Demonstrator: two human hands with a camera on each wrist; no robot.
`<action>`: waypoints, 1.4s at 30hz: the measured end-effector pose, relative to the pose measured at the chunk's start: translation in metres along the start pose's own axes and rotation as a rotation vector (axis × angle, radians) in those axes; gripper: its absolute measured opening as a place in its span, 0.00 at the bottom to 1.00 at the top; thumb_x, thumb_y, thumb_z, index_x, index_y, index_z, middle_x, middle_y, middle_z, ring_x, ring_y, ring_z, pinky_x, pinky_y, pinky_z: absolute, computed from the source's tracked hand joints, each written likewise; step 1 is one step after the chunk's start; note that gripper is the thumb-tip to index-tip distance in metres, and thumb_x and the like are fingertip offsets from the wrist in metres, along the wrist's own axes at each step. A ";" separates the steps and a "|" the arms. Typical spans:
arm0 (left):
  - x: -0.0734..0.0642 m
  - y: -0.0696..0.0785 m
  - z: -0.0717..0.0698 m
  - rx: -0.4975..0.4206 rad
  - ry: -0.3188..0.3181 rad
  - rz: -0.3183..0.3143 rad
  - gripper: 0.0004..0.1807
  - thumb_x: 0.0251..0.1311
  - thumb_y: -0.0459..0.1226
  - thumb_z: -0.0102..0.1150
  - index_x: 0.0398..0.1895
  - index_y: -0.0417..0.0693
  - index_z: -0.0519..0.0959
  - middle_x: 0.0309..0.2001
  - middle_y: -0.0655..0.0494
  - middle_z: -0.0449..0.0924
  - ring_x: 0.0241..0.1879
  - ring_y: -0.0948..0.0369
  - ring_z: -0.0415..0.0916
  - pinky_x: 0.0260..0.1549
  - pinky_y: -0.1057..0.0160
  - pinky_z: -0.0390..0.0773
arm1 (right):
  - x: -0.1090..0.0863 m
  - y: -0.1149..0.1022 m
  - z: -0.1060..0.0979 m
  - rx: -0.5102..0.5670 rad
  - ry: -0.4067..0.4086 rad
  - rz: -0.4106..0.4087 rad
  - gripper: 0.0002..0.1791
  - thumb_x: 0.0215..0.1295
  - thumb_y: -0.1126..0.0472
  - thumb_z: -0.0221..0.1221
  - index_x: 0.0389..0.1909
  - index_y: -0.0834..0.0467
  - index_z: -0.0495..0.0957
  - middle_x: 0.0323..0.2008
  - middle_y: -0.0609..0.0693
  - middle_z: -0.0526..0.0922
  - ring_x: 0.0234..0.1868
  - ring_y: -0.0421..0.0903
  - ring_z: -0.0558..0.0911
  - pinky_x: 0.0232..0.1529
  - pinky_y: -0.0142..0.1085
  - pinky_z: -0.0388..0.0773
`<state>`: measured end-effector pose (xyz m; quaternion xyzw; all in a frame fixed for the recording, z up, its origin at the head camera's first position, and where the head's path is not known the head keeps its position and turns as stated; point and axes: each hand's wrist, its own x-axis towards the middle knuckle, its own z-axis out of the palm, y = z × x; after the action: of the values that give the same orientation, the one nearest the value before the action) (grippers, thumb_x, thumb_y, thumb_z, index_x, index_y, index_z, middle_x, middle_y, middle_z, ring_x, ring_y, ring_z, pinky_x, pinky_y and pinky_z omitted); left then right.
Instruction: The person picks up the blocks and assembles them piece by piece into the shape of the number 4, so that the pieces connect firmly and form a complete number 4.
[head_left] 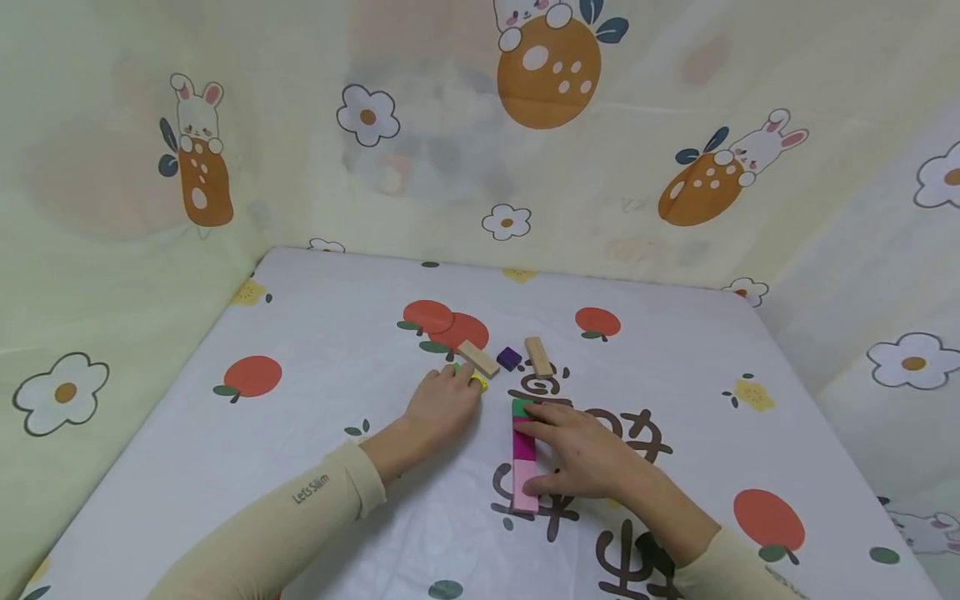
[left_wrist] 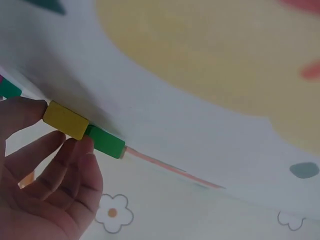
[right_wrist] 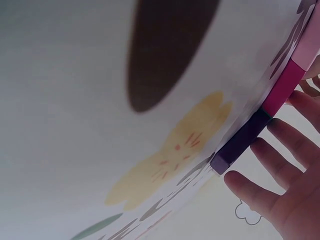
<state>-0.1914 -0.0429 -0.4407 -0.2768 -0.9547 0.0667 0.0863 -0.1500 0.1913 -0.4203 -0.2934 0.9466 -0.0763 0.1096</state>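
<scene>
On the tabletop my left hand (head_left: 446, 404) reaches over a yellow block (left_wrist: 66, 120) and a green block (left_wrist: 106, 141), which stand end to end. The left thumb presses the free end of the yellow block while the curled fingertips lie at its side, near the joint. My right hand (head_left: 588, 454) lies along a straight row: a pink block (head_left: 525, 486), a magenta block (head_left: 524, 442) and a green block (head_left: 520, 407). Its thumb touches the pink block, and its spread fingers reach the upper blocks. In the right wrist view a dark purple block (right_wrist: 241, 136) appears in line past the magenta one.
Beyond the hands lie two plain wooden blocks, a left one (head_left: 478, 358) and a right one (head_left: 538, 357), with the small purple block between them. The white tablecloth (head_left: 337, 333) bears printed fruit and lettering. Patterned curtains (head_left: 442, 183) stand around the table.
</scene>
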 end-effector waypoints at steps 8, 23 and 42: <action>0.000 0.002 0.003 -0.050 -0.009 -0.008 0.12 0.69 0.36 0.64 0.53 0.45 0.85 0.47 0.49 0.82 0.39 0.56 0.80 0.40 0.60 0.85 | 0.000 -0.001 0.000 0.002 0.001 0.005 0.45 0.53 0.34 0.73 0.71 0.47 0.76 0.74 0.53 0.71 0.76 0.57 0.68 0.70 0.60 0.70; -0.002 0.005 0.001 -0.100 0.025 0.021 0.19 0.70 0.36 0.64 0.63 0.48 0.80 0.56 0.50 0.82 0.48 0.55 0.81 0.46 0.60 0.86 | -0.001 0.001 -0.001 0.023 0.001 -0.004 0.45 0.54 0.33 0.72 0.71 0.47 0.75 0.75 0.53 0.70 0.76 0.58 0.68 0.69 0.60 0.71; -0.002 0.008 -0.007 -0.092 0.019 0.209 0.23 0.72 0.37 0.62 0.68 0.49 0.76 0.62 0.53 0.79 0.59 0.56 0.79 0.57 0.63 0.82 | -0.001 0.003 -0.001 0.023 0.011 -0.018 0.44 0.54 0.34 0.72 0.71 0.48 0.76 0.74 0.55 0.71 0.75 0.58 0.69 0.68 0.60 0.73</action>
<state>-0.1838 -0.0367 -0.4360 -0.3790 -0.9219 0.0290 0.0751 -0.1507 0.1941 -0.4194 -0.3001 0.9436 -0.0900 0.1070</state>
